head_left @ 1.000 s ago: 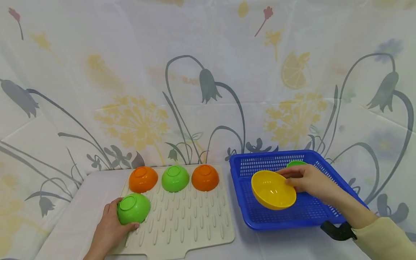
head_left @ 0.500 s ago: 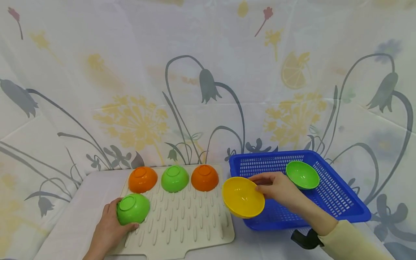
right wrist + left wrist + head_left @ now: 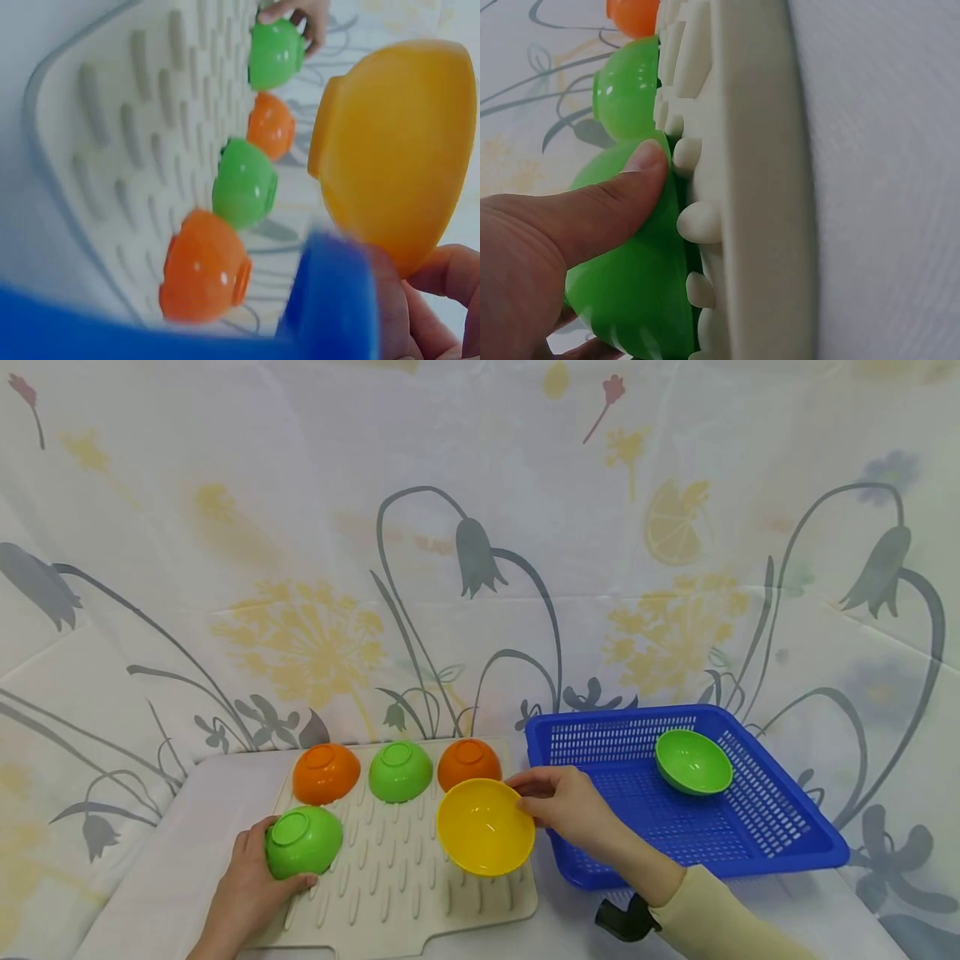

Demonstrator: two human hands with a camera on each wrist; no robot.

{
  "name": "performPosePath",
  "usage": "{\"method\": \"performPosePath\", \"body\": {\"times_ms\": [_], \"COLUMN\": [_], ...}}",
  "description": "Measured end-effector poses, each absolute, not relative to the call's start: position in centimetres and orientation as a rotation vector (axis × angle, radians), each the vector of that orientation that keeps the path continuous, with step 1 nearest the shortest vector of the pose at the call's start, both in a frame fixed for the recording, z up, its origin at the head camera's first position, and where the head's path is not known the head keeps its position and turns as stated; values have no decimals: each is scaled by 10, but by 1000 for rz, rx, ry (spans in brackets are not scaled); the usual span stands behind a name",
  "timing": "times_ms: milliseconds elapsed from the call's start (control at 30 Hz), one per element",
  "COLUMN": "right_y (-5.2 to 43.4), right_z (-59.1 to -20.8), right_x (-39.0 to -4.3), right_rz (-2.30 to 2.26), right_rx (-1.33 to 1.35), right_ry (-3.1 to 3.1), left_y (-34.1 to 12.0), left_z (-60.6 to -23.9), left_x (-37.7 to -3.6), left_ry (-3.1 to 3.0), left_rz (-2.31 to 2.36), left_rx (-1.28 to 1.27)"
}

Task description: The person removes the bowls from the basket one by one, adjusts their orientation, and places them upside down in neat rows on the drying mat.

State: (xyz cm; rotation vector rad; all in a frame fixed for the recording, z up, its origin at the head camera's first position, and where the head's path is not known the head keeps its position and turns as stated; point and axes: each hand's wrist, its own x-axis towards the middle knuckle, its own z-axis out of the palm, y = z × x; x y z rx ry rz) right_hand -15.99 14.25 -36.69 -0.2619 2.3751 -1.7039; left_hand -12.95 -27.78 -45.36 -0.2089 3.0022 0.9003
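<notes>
The yellow bowl (image 3: 486, 828) is at the lower centre of the head view, held above the right part of the white board (image 3: 390, 935) and seemingly clear of it. The right hand (image 3: 566, 806) pinches its rim on the right side, thumb and fingers closed on the wall. At the lower left, the left hand (image 3: 251, 881) grips the front green bowl (image 3: 303, 842), which sits mouth down on the board, thumb pressed along its side.

The yellow bowl is round, with no long axis. Its mouth tilts up toward the head camera; in the right wrist view its foot points left, opposite to the feet of the mouth-down bowls.

Since only one edge is held, a firm pinch and a level, unhurried carry seem best, high enough to miss the right-hand orange bowl (image 3: 468, 763) just behind. Matching the seated bowls' direction would need a full wrist turn.
</notes>
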Motion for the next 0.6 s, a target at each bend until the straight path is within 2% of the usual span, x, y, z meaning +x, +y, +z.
{"method": "performPosePath", "body": {"times_ms": [300,600], "right_y": [130,130], "right_z": [-386,-390], "right_x": [-159,-156], "right_rz": [-1726,-1714], "right_rx": [-302,-302], "right_ry": [2347,2390], "left_y": [-278,-281], "left_z": [-454,-456], "left_x": [-131,-132], "left_ry": [2998,3029], "left_rz": [886,883], "left_rx": [-220,-179]}}
